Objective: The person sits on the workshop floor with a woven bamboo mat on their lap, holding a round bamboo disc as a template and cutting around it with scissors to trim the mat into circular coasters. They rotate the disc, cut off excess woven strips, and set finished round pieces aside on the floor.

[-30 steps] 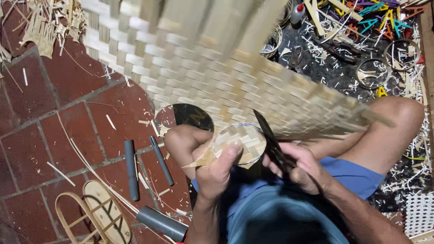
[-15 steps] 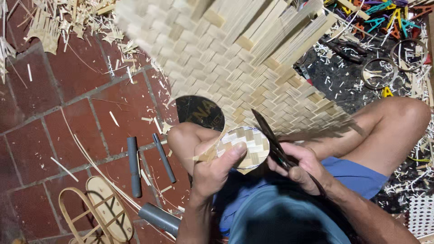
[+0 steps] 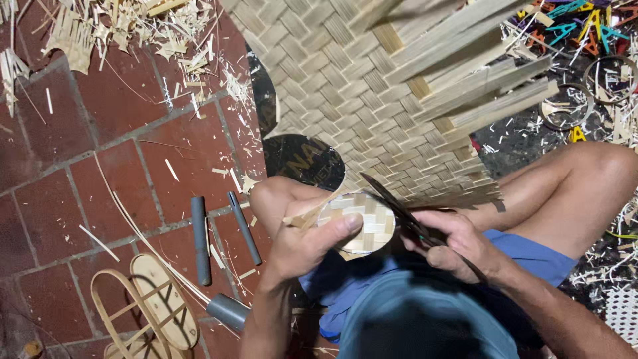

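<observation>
Disc (image 3: 362, 223) first: small, round, woven, gripped by the left hand (image 3: 306, 246), fingers closed, thumb on top, close over the lap. Turned a little since a moment ago; likely mid-cut round the edge. Held black scissors (image 3: 392, 203) tight in the right hand (image 3: 458, 242), fingers closed. Pointed long blades up and left, against the disc's rim. Farther off, big woven mat (image 3: 359, 100), slid higher.

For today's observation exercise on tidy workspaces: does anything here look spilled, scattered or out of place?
Yes. Pale slivers and offcuts lie strewn over the red brick floor, thickest at top left. Two grey rods lie loose nearby. The left hand holds a small woven disc; the right hand grips dark shears.
</observation>
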